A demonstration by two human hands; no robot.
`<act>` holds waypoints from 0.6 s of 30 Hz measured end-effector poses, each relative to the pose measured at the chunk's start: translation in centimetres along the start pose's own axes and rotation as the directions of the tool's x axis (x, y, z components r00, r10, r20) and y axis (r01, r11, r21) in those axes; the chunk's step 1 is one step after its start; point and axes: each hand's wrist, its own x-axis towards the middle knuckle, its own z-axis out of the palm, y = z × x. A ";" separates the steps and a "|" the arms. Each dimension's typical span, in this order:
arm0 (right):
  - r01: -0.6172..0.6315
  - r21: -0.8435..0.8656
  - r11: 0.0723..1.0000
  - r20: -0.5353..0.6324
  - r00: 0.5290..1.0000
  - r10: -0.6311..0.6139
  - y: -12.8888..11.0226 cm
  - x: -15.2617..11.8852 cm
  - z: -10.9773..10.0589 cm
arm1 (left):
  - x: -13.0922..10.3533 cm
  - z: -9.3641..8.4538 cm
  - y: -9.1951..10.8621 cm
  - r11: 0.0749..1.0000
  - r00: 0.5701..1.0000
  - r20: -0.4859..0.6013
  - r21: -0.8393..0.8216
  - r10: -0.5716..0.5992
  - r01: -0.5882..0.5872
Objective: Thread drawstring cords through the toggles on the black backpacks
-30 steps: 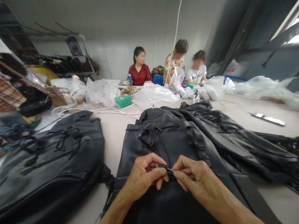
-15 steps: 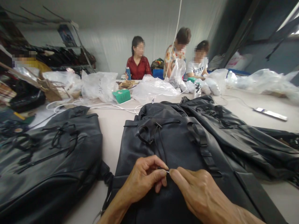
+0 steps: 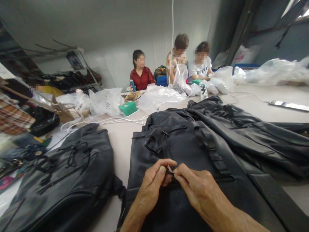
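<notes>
A black backpack (image 3: 183, 141) lies on the table in front of me, with a drawstring and a buckled strap on its upper front. Over its middle, my left hand (image 3: 155, 177) pinches a small dark piece that looks like the end of a black cord (image 3: 169, 171). Close against it, my right hand (image 3: 198, 183) is closed at the fingertips on a thin, light-coloured tip at the same piece. What exactly the tip belongs to is too small to tell. The fingertips of both hands nearly touch.
Another black backpack (image 3: 79, 174) lies at the left, and a further one (image 3: 251, 132) at the right. Beyond are plastic bags (image 3: 159, 96), a green box (image 3: 128, 108), white cables and a metallic bar (image 3: 289, 105). Several people sit or stand across the table (image 3: 120, 141).
The view has tilted and shifted slightly. The fingers of both hands have changed their hold, and a dark piece now shows between them where a thin, light tip showed before.
</notes>
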 end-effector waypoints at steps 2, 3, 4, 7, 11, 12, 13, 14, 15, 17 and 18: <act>0.022 -0.059 0.998 0.014 1.000 -0.022 0.0 -0.1 -0.1 | 0.0 0.0 0.0 0.997 1.000 0.002 -0.083 -0.007 0.007; 0.033 -0.073 0.997 0.024 0.999 -0.031 0.0 -0.1 -0.1 | 0.0 0.0 0.0 0.993 1.000 0.005 -0.115 -0.009 0.009; 0.041 -0.083 0.996 0.033 0.999 -0.038 0.0 0.0 -0.2 | 0.1 -0.1 0.1 0.990 1.000 0.008 -0.141 -0.012 0.013; 0.059 -0.117 0.991 0.045 0.998 -0.054 -0.1 0.2 -0.2 | 0.2 -0.2 0.5 0.977 0.999 0.002 -0.207 -0.043 0.043; 0.093 -0.224 0.970 0.057 0.995 -0.082 -0.4 0.8 -0.2 | 0.4 -0.4 0.9 0.930 0.993 -0.045 -0.359 -0.106 0.083; 0.100 -0.247 0.964 0.065 0.994 -0.087 -0.5 0.9 -0.2 | 0.4 -0.5 1.0 0.918 0.991 -0.054 -0.386 -0.120 0.090; 0.105 -0.263 0.959 0.071 0.993 -0.090 -0.7 1.0 -0.1 | 0.4 -0.6 1.0 0.908 0.989 -0.064 -0.408 -0.131 0.094; 0.108 -0.271 0.956 0.076 0.993 -0.091 -0.8 1.2 -0.1 | 0.4 -0.6 1.0 0.898 0.987 -0.078 -0.431 -0.141 0.094; 0.109 -0.276 0.955 0.080 0.993 -0.091 -1.0 1.3 0.0 | 0.4 -0.6 1.0 0.887 0.984 -0.093 -0.453 -0.149 0.092; 0.108 -0.276 0.955 0.081 0.993 -0.089 -1.3 1.4 0.2 | 0.4 -0.7 1.0 0.870 0.980 -0.126 -0.488 -0.155 0.074; 0.107 -0.273 0.956 0.078 0.993 -0.089 -1.4 1.4 0.3 | 0.4 -0.6 1.0 0.865 0.979 -0.140 -0.498 -0.149 0.060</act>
